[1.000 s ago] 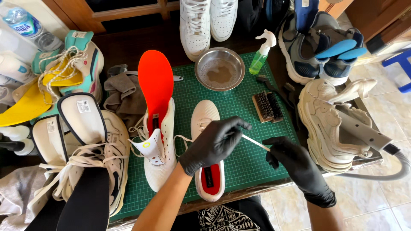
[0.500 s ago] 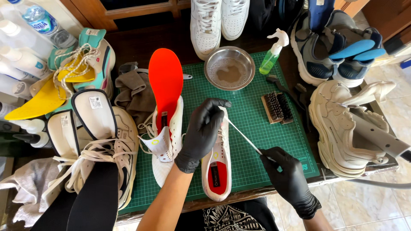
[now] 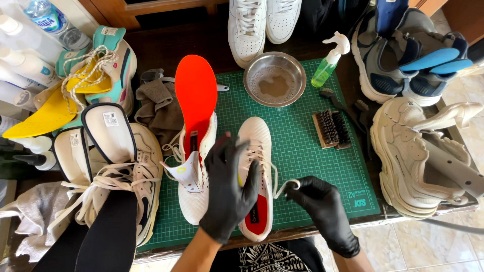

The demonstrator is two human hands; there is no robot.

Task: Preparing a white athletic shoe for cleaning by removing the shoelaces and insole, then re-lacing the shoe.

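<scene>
Gloved left hand (image 3: pixel 229 189) steadies the white sneaker (image 3: pixel 256 171) while the right hand (image 3: pixel 317 201) pinches its partly unthreaded lace (image 3: pixel 285 185), lower eyelets remaining

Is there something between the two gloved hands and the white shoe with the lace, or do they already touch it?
Nothing visible stands in the way. The left hand lies directly on the white shoe on the green mat. The right hand pinches the white lace that comes from this shoe, just beside it.
</scene>
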